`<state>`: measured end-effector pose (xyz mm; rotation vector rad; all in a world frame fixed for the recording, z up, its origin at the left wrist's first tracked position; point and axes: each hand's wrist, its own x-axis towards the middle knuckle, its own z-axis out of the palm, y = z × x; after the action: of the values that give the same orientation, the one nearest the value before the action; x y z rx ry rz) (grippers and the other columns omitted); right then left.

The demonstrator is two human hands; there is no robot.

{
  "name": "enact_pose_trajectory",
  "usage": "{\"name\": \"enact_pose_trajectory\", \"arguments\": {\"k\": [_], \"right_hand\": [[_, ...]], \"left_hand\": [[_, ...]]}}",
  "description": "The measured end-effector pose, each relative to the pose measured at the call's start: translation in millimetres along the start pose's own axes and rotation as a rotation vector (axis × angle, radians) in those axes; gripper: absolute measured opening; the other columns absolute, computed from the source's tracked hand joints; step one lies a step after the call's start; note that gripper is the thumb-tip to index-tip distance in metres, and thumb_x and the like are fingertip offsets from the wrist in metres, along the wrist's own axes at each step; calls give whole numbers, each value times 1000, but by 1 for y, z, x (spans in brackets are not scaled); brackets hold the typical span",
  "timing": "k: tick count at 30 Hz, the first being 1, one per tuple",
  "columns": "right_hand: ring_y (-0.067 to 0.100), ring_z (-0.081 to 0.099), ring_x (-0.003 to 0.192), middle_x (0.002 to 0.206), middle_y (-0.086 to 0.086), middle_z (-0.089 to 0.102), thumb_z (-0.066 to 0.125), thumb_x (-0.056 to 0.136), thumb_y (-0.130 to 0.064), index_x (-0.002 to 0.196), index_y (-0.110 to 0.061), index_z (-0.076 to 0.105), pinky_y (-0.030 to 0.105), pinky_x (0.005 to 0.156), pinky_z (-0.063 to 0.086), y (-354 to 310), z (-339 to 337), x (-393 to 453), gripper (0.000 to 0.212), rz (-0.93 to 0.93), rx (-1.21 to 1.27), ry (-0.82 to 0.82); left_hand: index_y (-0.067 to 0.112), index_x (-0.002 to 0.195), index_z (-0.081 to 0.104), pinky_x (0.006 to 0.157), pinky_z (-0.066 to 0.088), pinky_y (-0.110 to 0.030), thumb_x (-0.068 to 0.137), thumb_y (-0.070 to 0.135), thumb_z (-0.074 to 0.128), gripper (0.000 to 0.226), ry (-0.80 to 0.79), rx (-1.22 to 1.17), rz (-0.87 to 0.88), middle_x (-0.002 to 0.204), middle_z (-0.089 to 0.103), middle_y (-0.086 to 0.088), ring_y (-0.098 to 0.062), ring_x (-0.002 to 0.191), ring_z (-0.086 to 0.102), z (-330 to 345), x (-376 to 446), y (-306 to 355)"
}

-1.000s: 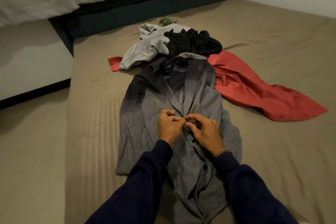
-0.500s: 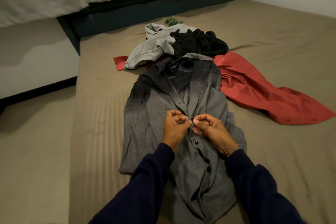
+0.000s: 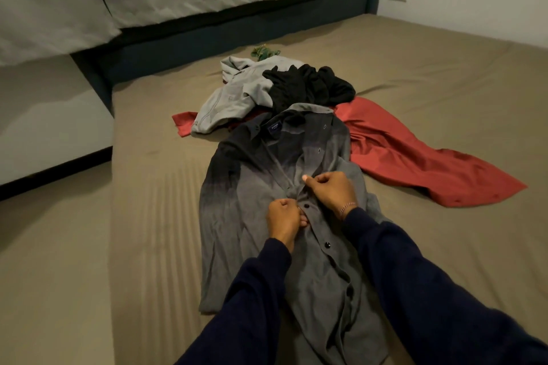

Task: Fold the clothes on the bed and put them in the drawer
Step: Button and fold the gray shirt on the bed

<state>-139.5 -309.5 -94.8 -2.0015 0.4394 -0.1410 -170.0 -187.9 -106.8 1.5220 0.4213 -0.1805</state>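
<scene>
Clothes lie in a loose group on the bed (image 3: 444,115), whose tan sheet fills most of the frame. Nearest the camera, in the centre and lower centre, a grey button shirt (image 3: 252,210) is spread flat on its back with the collar toward the top of the picture and the hem running out under the sleeves at the bottom. Its lower buttons are fastened (three dark ones show down the placket), while the upper front lies open.

The left hand (image 3: 284,221) sits at the centre of the frame with fingers curled, pinching the shirt's left front edge at the placket. The right hand (image 3: 333,191) is just above and to the right of it, fingers and thumb also curled, gripping the other front edge; a thin bracelet shows at that wrist. Both arms wear dark navy sleeves that enter from the bottom edge.

Above the shirt's collar, a light grey garment (image 3: 234,98) and a black garment (image 3: 311,87) are heaped together, the black one partly on the grey. A red garment (image 3: 415,157) spreads out to the right of the shirt, with one corner showing at the left of the heap. A small green item (image 3: 264,52) lies beyond the pile near the dark headboard (image 3: 207,35); what it is cannot be told.
</scene>
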Motion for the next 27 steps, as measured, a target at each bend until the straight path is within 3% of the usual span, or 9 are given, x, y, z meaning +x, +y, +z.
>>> {"name": "enact_pose_trajectory", "arguments": {"k": [2, 5, 9, 12, 16, 19, 23, 27], "right_hand": [[14, 67, 71, 63, -6, 70, 80, 81, -40, 62, -16, 71, 35, 73, 54, -1, 6, 7, 32, 51, 111, 30], [15, 70, 78, 73, -2, 74, 83, 80, -25, 70, -13, 75, 34, 79, 58, -3, 9, 9, 17, 115, 258, 69], [13, 61, 58, 58, -1, 67, 80, 83, -20, 63, -18, 67, 37, 68, 54, -2, 8, 7, 24, 94, 250, 56], [11, 63, 63, 61, -1, 68, 78, 83, -22, 60, -18, 66, 33, 70, 54, -2, 4, 7, 26, 39, 140, 44], [19, 66, 63, 65, 7, 71, 74, 88, -23, 66, -6, 71, 37, 69, 56, -1, 2, 11, 28, -44, 69, -29], [21, 66, 64, 66, 10, 71, 72, 91, -24, 68, -5, 72, 41, 69, 56, 2, 3, 14, 30, -78, 16, -55], [16, 64, 62, 66, 9, 71, 69, 94, -23, 66, -6, 70, 36, 65, 53, 1, 4, 14, 32, -84, -20, -63], [19, 64, 63, 64, 10, 69, 68, 94, -22, 56, -15, 62, 32, 64, 50, -1, 6, 13, 39, -89, -63, -59]], "left_hand": [[7, 85, 61, 51, 53, -28, 104, 11, 39, 30, 57, -11, -1, 69, 67, -11, -19, 54, 62, -7, 10, 9], [-1, 103, 58, 53, 56, -30, 104, 3, 40, 18, 54, -70, -70, 77, 65, -17, -24, 61, 64, -17, 31, 23], [0, 89, 65, 44, 51, -23, 96, -1, 59, 9, -25, -75, -59, 82, 66, -22, -21, 57, 58, -17, 44, 28], [5, 98, 70, 42, 46, -21, 91, 8, 70, 8, -51, -20, 6, 79, 71, -14, -13, 46, 57, -6, 45, 29], [15, 107, 73, 46, 46, -21, 97, 10, 61, 16, -124, 105, 102, 90, 75, -6, -12, 62, 65, 3, 48, 33], [11, 111, 71, 45, 46, -19, 98, 4, 55, 21, -148, 215, 176, 92, 72, -6, -12, 67, 64, 8, 51, 36], [9, 88, 71, 59, 58, -32, 85, 5, 73, 6, -37, 315, 203, 83, 72, -10, -24, 72, 69, 11, 59, 30], [13, 69, 74, 67, 59, -33, 79, 20, 82, 14, 114, 453, 179, 70, 72, -3, -19, 70, 69, 14, 61, 23]]}}
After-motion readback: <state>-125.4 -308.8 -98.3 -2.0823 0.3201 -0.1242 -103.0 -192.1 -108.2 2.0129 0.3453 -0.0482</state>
